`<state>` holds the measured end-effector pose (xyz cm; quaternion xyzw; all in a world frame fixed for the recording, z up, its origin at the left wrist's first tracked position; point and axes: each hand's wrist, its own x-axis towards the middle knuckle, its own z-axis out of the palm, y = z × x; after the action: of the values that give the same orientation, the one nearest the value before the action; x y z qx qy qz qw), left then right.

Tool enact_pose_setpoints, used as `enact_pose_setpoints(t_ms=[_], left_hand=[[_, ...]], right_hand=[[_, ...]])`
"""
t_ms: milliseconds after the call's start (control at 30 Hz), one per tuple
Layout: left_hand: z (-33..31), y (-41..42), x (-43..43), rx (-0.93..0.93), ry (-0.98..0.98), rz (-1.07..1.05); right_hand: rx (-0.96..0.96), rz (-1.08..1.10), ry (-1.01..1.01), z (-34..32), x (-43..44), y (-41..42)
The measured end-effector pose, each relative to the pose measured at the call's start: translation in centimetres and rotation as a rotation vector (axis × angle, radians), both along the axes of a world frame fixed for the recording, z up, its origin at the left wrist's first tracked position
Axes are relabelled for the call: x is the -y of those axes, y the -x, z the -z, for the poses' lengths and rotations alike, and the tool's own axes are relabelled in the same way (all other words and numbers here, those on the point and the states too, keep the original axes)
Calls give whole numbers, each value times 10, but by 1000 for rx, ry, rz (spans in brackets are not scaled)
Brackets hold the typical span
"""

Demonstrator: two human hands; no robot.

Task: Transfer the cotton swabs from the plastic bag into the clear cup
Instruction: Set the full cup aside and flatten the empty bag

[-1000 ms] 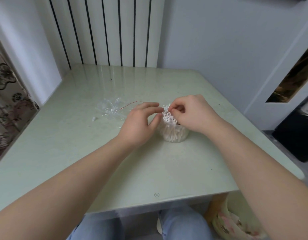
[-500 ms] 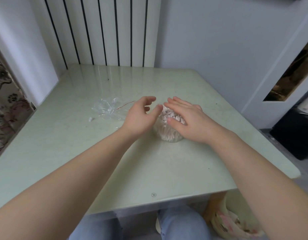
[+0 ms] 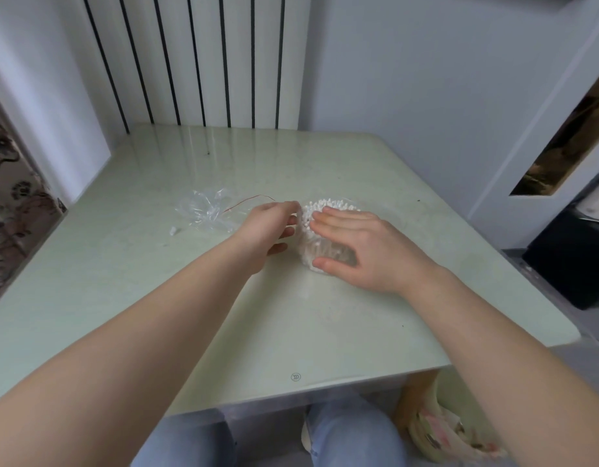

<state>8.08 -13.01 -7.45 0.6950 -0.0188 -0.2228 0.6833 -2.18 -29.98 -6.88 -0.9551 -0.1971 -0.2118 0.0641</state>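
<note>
- On the pale green table [image 3: 291,318], the clear cup [image 3: 333,253] sits packed with cotton swabs [image 3: 328,205].
- My right hand [image 3: 365,256] lies flat over the tips, fingers straight; my left hand [image 3: 261,234] rests loosely spread beside the cup, gripping nothing.
- The plastic bag [image 3: 203,212] lies crumpled to the left, seemingly empty.
- I'd say it's the final tamping: next, a gentle, level press.

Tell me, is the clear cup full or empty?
Full. White cotton swabs pack the clear cup, their tips bunched at its top.
</note>
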Motion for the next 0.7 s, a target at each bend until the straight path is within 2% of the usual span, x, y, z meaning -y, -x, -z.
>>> enact_pose_setpoints(t_ms=[67, 200, 300, 467, 567, 633, 700], left_hand=[[2, 1, -2, 27, -4, -6], [4, 6, -10, 190, -45, -16], [2, 9, -18, 287, -60, -3], [1, 14, -24, 308, -85, 39], [3, 16, -21, 330, -101, -2], [6, 19, -20, 464, -189, 16], [7, 24, -23, 746, -388, 129]], right_hand=[[-75, 38, 18, 1, -2, 1], [-164, 61, -122, -6, -3, -2], [-120, 65, -237, -5, -2, -4], [-133, 54, -306, -4, -8, -6], [-12, 89, -479, -5, -9, -6], [14, 192, -519, -6, -5, -7], [-102, 312, -453, -6, -2, -7]])
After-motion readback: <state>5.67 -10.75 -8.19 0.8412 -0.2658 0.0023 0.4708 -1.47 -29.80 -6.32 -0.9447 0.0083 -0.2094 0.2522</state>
